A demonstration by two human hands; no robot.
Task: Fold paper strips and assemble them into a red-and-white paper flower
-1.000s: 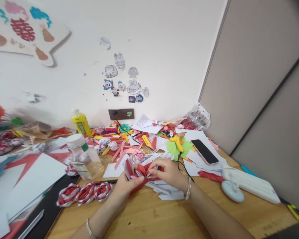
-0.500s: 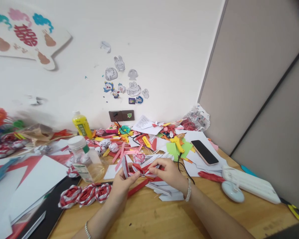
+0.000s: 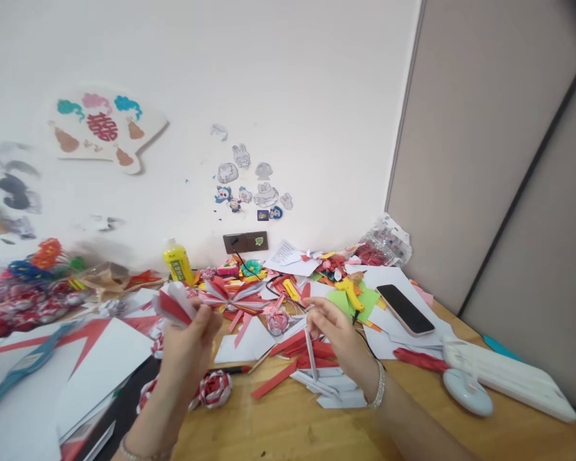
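In the head view, a person's two bare hands are raised over a wooden bench (image 3: 288, 435) strewn with paper. The left hand (image 3: 187, 342) has a closed grip on folded paper (image 3: 176, 308), thin, crisp layers of red and white that fan out above the fingers. Beside its fingertips is a pleated paper piece (image 3: 233, 298) with pointed red and white folds spreading like a bow; whether it is joined to the held folds cannot be told.

The left forearm rises from the bottom edge, with the hand nearly upright. The right forearm slants in from the lower right, a glittering bracelet (image 3: 379, 384) at the wrist. The right hand (image 3: 335, 333) points up and to the left, fingers loosely bent, well apart from the left hand. A narrow white strip (image 3: 311, 354) stands just below those fingers; whether that grip pinches it is unclear.

Under and near the right hand lie flat red strips (image 3: 274, 380) and creased white strips (image 3: 343, 398). Between the hands, farther back, sits a round, twisted pink rosette (image 3: 278, 321). A red-and-white rosette (image 3: 215, 388), coiled and crinkled, rests near the left wrist. Behind the right hand are a smooth yellow glue gun (image 3: 350, 294) and a flat, glossy black phone (image 3: 406, 309).
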